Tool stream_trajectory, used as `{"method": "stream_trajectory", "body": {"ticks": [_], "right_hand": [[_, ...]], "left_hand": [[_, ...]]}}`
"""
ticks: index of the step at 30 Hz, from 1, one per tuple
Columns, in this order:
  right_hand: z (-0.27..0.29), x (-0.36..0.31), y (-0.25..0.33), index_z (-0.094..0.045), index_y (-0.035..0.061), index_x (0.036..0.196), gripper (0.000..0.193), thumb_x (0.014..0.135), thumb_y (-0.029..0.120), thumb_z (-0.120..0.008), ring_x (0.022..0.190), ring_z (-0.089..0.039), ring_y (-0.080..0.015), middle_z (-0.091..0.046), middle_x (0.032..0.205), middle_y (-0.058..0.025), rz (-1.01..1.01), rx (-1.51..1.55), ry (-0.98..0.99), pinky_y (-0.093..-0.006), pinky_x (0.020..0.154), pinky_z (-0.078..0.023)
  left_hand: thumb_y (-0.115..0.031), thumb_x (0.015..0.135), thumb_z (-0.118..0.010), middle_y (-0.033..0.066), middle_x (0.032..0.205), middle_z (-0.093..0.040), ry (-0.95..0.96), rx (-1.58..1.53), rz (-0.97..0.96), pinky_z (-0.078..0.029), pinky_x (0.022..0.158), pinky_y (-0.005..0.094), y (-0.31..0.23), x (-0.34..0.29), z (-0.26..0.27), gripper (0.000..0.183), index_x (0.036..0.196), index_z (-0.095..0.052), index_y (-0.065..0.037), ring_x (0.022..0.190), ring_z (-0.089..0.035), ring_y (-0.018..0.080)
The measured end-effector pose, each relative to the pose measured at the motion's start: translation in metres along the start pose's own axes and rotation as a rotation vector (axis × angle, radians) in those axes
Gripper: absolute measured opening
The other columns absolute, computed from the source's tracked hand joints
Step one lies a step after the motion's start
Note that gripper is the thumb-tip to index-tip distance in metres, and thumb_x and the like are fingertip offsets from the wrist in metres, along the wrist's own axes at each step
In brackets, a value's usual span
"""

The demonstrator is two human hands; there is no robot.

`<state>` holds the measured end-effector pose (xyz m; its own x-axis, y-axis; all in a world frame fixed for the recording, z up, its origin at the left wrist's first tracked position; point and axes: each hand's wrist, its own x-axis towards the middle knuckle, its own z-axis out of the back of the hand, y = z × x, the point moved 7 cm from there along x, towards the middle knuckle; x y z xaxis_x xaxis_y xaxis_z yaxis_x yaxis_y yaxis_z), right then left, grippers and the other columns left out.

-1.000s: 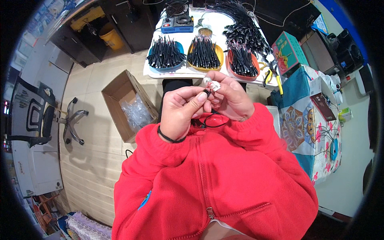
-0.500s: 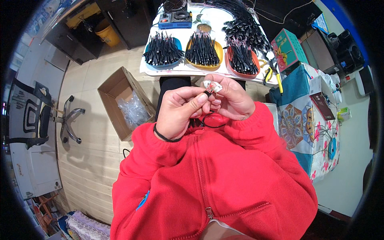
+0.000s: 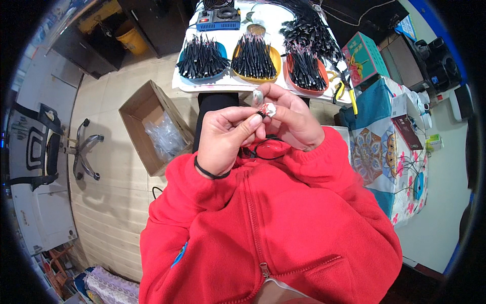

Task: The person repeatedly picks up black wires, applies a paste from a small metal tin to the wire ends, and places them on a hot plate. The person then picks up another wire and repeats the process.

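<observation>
White table [image 3: 185,85] well stocked, close work out front

Blue bowl [image 3: 223,50], yellow bowl [image 3: 278,63] and red bowl [image 3: 325,77] all bristle with black cables [image 3: 202,58]! Nearer in, over the red jacket [image 3: 283,202], the left hand [image 3: 223,137] pinches a cable [image 3: 261,115] by its dark end, reddish wires [image 3: 264,108] showing. The right hand [image 3: 301,124] curls in, thumb at a white scrap [image 3: 272,109]; its grip, I can't tell. That cable looks light and bendy, the wires probably delicate: hold it behind them.
</observation>
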<state>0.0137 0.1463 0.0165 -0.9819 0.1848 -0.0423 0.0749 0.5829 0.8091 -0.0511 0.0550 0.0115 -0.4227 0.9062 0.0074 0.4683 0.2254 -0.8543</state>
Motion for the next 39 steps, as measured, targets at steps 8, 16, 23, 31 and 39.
{"method": "stream_trajectory", "body": {"ticks": [8, 16, 23, 31, 39], "right_hand": [[0.013, 0.006, -0.011, -0.049, 0.0053, 0.112, 0.026, 0.090, 0.012, -0.060, 0.083, -0.057, -0.0097, -0.055, 0.101, -0.0034, -0.027, 0.062, -0.042, -0.0247, 0.074, -0.050], [0.010, 0.003, -0.018, -0.047, 0.0035, 0.118, 0.031, 0.090, 0.012, -0.059, 0.087, -0.054, -0.0107, -0.053, 0.111, -0.0076, 0.041, 0.141, 0.047, -0.0254, 0.077, -0.049], [0.015, -0.004, 0.021, -0.049, 0.0044, 0.106, 0.021, 0.100, 0.024, -0.048, 0.063, -0.037, -0.0058, -0.051, 0.079, 0.0016, 0.319, -0.387, -0.062, -0.0190, 0.058, -0.033], [-0.021, -0.020, 0.029, -0.051, 0.0029, 0.077, 0.023, 0.087, 0.020, -0.063, 0.056, -0.054, -0.0320, -0.051, 0.063, -0.0134, 0.704, -1.588, -0.278, -0.0360, 0.051, -0.042], [0.065, -0.028, 0.061, -0.052, 0.0028, 0.081, 0.021, 0.098, 0.014, -0.048, 0.059, -0.045, -0.0088, -0.050, 0.066, -0.0012, 0.505, -1.031, -0.713, -0.0263, 0.053, -0.040]], "left_hand": [[-0.005, 0.092, -0.057, 0.0060, 0.072, -0.062, -0.006, -0.025, 0.011, -0.028, 0.047, 0.0182, 0.004, 0.006, 0.003, 0.015, 0.097, -0.065, 0.005, 0.053, -0.041, 0.0038], [-0.004, 0.091, -0.059, 0.0047, 0.069, -0.061, 0.014, -0.106, 0.057, -0.030, 0.047, 0.0177, 0.005, 0.000, 0.001, 0.013, 0.097, -0.066, 0.006, 0.053, -0.042, 0.0034], [-0.004, 0.091, -0.059, 0.0020, 0.069, -0.060, -0.046, 0.226, -0.076, -0.040, 0.052, 0.0184, -0.007, -0.004, 0.000, 0.014, 0.095, -0.067, 0.006, 0.058, -0.050, 0.0034], [-0.002, 0.090, -0.060, 0.0024, 0.070, -0.061, -0.074, 0.333, -0.041, -0.042, 0.054, 0.0194, -0.001, 0.000, 0.005, 0.012, 0.094, -0.066, 0.007, 0.060, -0.052, 0.0047], [-0.006, 0.091, -0.060, 0.0007, 0.066, -0.058, -0.131, 0.099, 0.124, -0.030, 0.047, 0.0170, -0.002, -0.003, 0.033, 0.014, 0.091, -0.066, 0.006, 0.054, -0.044, 0.0025]]}}
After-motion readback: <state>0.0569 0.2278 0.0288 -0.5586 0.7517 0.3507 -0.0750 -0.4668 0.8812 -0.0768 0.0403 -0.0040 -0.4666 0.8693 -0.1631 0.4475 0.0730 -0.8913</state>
